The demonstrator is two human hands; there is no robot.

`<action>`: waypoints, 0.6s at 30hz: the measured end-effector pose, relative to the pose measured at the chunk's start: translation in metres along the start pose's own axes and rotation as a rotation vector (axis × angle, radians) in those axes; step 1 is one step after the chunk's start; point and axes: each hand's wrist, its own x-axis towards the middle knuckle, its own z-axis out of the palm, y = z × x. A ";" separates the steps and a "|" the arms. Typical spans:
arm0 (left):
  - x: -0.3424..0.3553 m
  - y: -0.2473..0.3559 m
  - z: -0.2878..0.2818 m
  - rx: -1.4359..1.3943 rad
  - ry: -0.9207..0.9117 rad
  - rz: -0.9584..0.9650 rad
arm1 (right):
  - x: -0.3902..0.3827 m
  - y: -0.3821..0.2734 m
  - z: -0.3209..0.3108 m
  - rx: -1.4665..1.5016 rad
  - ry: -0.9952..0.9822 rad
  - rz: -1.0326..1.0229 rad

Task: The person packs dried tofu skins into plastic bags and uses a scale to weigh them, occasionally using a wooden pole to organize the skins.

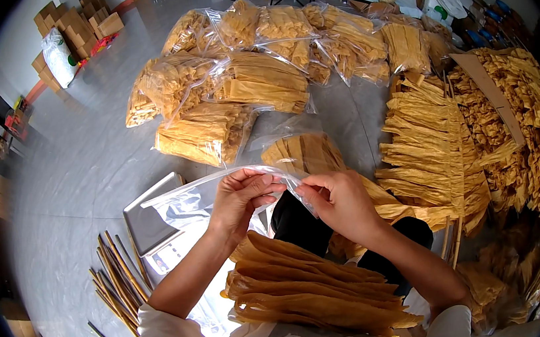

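I hold the rim of a clear plastic bag (184,201) in front of me. My left hand (242,201) pinches the rim between thumb and fingers, and close beside it my right hand (340,204) is closed on the same edge. The bag looks flat and trails off to the left. Across my lap rests a bundle of yellow-brown wrinkled strips (310,284), like dried bean curd skin. Just beyond my hands, a filled clear bag of the same strips (305,154) lies on the floor.
Several filled bags (260,80) are piled ahead. To the right, strips hang over a pole (427,144) beside a large heap (517,114) with a cardboard piece (489,97). At left are a metal tray (149,215) and thin sticks (119,272). Cardboard boxes (74,27) stand far left.
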 end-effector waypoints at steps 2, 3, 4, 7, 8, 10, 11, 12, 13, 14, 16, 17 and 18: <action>0.000 0.000 0.000 -0.003 0.007 0.001 | 0.000 0.000 0.000 -0.019 -0.006 0.002; -0.001 0.001 0.000 -0.015 0.005 -0.005 | 0.000 0.000 -0.001 -0.039 -0.011 0.005; -0.001 0.001 0.000 -0.027 0.003 -0.010 | 0.001 0.001 -0.001 -0.039 -0.011 0.006; -0.002 0.001 0.001 -0.026 -0.001 0.018 | 0.002 0.006 0.001 -0.095 0.022 -0.090; -0.002 0.002 0.001 -0.026 0.000 0.018 | 0.002 0.007 0.001 -0.088 0.036 -0.089; -0.003 0.003 0.001 0.006 -0.027 0.057 | 0.002 0.008 0.002 -0.081 0.049 -0.089; -0.003 0.002 0.000 0.006 -0.026 0.058 | 0.003 0.009 0.002 -0.091 0.044 -0.091; -0.003 0.002 0.000 0.007 -0.024 0.069 | 0.003 0.009 0.002 -0.102 0.040 -0.094; -0.003 0.001 0.000 0.009 -0.023 0.081 | 0.003 0.009 0.002 -0.102 0.041 -0.095; -0.004 0.001 0.001 0.009 -0.024 0.082 | 0.004 0.009 0.002 -0.129 0.040 -0.102; -0.006 0.001 0.001 -0.007 0.024 0.048 | 0.004 0.009 0.002 -0.153 0.039 -0.109; -0.007 0.000 0.000 -0.006 0.024 0.049 | 0.005 0.010 0.002 -0.214 0.002 -0.122; -0.006 -0.001 -0.002 0.008 0.045 0.041 | 0.005 0.012 0.002 -0.274 -0.037 -0.133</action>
